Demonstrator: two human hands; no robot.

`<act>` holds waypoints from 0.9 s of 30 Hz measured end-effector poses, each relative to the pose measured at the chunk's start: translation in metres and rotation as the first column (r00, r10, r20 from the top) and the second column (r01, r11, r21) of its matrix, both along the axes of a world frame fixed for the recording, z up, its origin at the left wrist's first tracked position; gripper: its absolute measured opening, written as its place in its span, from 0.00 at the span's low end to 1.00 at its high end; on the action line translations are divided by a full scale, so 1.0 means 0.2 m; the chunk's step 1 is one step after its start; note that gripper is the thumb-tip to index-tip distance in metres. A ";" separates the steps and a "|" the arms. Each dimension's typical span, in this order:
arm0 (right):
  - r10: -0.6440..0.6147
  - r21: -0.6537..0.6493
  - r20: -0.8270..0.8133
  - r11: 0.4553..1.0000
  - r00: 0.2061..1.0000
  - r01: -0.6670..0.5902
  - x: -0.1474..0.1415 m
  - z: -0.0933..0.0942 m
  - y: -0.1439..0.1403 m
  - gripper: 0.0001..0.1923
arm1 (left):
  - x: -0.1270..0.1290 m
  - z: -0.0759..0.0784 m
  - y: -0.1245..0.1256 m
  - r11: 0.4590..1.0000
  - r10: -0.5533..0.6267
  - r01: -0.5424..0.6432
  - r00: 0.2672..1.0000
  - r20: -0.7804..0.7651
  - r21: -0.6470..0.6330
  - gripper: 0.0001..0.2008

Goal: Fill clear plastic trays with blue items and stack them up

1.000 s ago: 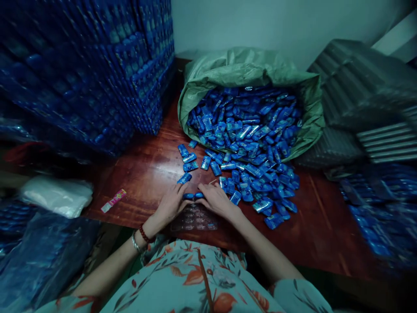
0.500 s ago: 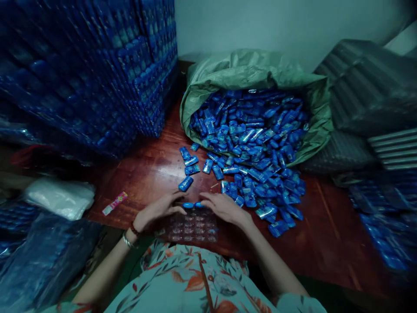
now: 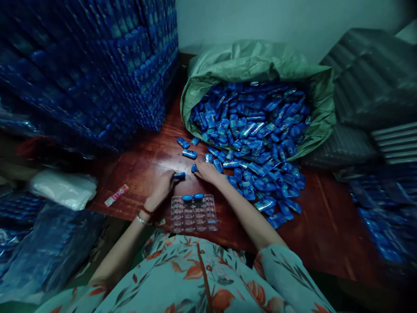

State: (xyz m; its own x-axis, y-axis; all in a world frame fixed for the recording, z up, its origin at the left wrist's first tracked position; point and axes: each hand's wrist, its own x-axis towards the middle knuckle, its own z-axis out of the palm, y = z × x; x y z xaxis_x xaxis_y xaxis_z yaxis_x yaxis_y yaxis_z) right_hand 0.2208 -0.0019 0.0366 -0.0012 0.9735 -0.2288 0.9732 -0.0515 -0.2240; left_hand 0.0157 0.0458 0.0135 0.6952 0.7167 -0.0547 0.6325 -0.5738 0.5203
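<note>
My left hand (image 3: 163, 186) is closed on a small blue packet (image 3: 179, 175), just beyond the clear plastic tray (image 3: 194, 216). To its right, my right hand (image 3: 207, 171) pinches another blue packet (image 3: 194, 168) by the near edge of the loose pile. The tray lies flat in front of my body, with rows of moulded hollows. Two blue packets (image 3: 193, 198) sit side by side in its far row. A few single packets (image 3: 189, 154) lie on the wooden table beyond my hands.
A green sack (image 3: 260, 65) lies on its side, spilling blue packets (image 3: 257, 174) onto the table (image 3: 321, 226). Tall stacks of filled blue trays (image 3: 130, 65) stand at left. Grey stacked trays (image 3: 368, 78) are at right. A pink strip (image 3: 116, 195) and white plastic bag (image 3: 61, 189) lie at left.
Both hands have moved away from the tray's far row, leaving two blue packets there. Each hand has taken hold of a packet farther up the table.
</note>
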 end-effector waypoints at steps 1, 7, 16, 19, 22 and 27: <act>-0.016 -0.005 -0.004 1.000 1.000 0.016 0.03 0.00 -0.06 0.24 | -0.07 0.02 -0.01 1.000 0.012 -0.011 0.998 0.058 -0.022 0.09; -0.184 0.197 -0.511 0.926 0.840 0.322 0.12 0.01 -0.55 0.17 | -0.44 0.11 -0.28 0.990 0.137 -0.125 0.955 0.262 -0.061 0.11; 0.003 0.441 -0.641 0.820 0.767 0.365 -0.22 -0.14 -0.82 0.16 | -0.28 -0.04 -0.53 0.988 -0.093 0.055 0.959 0.269 0.145 0.19; 0.127 0.563 -0.424 0.812 0.897 0.151 -0.24 -0.17 -0.79 0.21 | -0.21 -0.10 -0.46 0.950 -0.250 0.175 0.922 0.296 0.257 0.19; 0.149 0.535 -0.231 0.845 0.961 -0.002 -0.22 -0.12 -0.77 0.21 | -0.19 -0.08 -0.39 0.911 -0.367 0.279 0.885 0.288 0.304 0.20; 0.125 0.346 -0.037 0.932 0.991 -0.105 -0.24 0.00 -0.68 0.15 | -0.12 -0.01 -0.31 0.838 -0.507 0.453 0.853 0.127 0.303 0.16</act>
State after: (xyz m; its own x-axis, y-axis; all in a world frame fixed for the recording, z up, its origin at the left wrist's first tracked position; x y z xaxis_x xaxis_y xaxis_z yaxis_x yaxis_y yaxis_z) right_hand 0.1738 -0.1376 0.0371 -0.1209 0.9851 0.1220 0.9529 0.1496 -0.2637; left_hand -0.0087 -0.0165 0.0123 0.9317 0.2598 0.2537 0.1444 -0.9061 0.3975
